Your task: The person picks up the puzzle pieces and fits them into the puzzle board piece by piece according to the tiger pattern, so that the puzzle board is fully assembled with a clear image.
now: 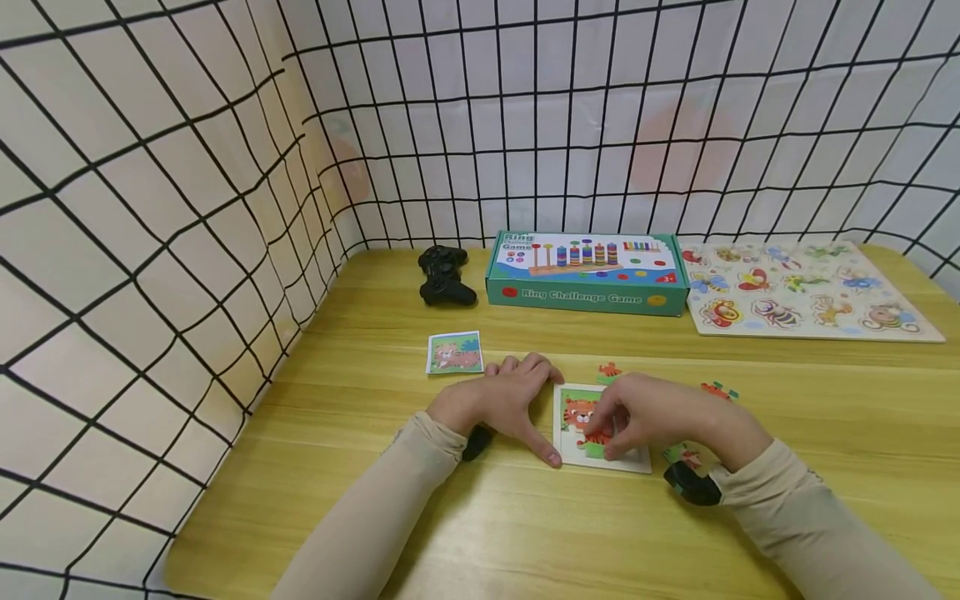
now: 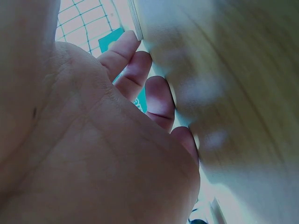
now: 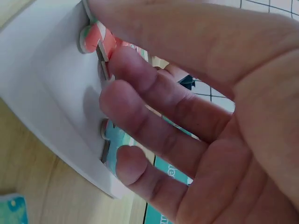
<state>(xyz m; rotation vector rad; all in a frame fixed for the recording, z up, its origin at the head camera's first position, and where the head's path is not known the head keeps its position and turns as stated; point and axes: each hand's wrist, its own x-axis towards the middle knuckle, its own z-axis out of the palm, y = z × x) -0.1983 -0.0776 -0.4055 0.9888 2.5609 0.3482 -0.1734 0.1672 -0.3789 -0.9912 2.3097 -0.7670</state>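
A square white-framed puzzle board [image 1: 626, 467] lies on the table, with a tiger-face piece [image 1: 577, 414] at its left side. My right hand [image 1: 652, 408] pinches an orange-and-green puzzle piece [image 1: 595, 448] between thumb and fingers over the board's lower middle. In the right wrist view, this puzzle piece [image 3: 93, 39] sits at the board surface [image 3: 46, 88], its far part hidden by the thumb. Spread along the board's left edge is my left hand [image 1: 513, 404], thumb at the lower corner and index finger at the upper one. Its fingertips [image 2: 161, 91] rest on the table.
Loose puzzle pieces lie around the board: one behind [image 1: 609, 372], one at right [image 1: 720, 390], one by my right wrist [image 1: 684, 455]. A tiger picture card [image 1: 455, 353] is at left. Behind stand a black game controller [image 1: 445, 277], a ring-game box [image 1: 588, 296] and an insect board [image 1: 806, 292].
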